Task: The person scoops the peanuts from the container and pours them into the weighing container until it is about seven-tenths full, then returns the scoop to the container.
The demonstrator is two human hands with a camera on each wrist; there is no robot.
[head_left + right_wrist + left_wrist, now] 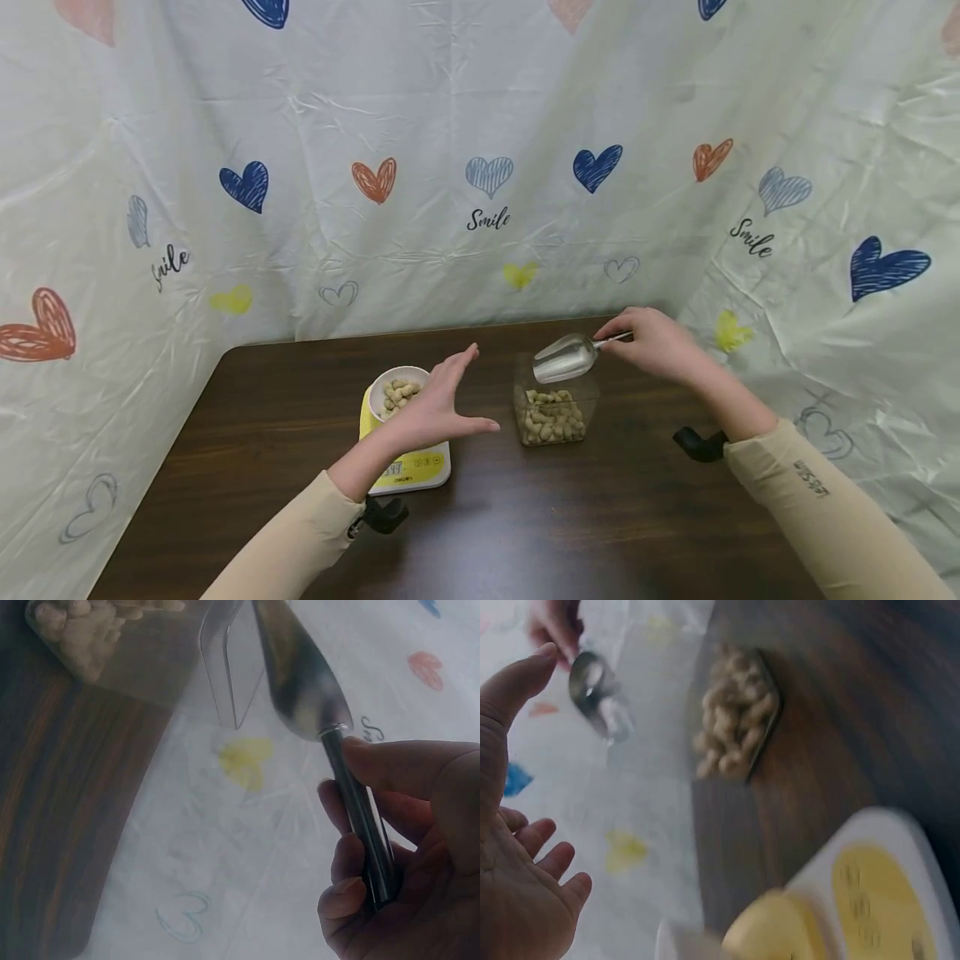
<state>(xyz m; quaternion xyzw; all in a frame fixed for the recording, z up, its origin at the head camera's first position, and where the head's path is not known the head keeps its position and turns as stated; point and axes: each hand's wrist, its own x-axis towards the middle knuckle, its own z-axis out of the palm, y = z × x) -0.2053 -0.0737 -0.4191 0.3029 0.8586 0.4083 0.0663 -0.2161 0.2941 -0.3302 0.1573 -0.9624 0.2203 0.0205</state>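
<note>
My right hand (651, 340) grips the handle of a metal scoop (566, 358), held over a clear plastic box (592, 408). Peanuts in their shells (551, 419) fill the lower part of that box. In the right wrist view the fingers curl round the scoop's handle (360, 817). My left hand (427, 412) hovers between the scale and the box, thumb and fingers spread, holding nothing. Behind it a white bowl (377, 385) with some peanuts stands on a yellow and white kitchen scale (433, 471), whose display is partly covered by the wrist.
Everything stands on a dark wooden table (300, 425). A white curtain (420, 267) printed with hearts hangs behind the table and along both sides. Each wrist wears a black camera mount (386, 515).
</note>
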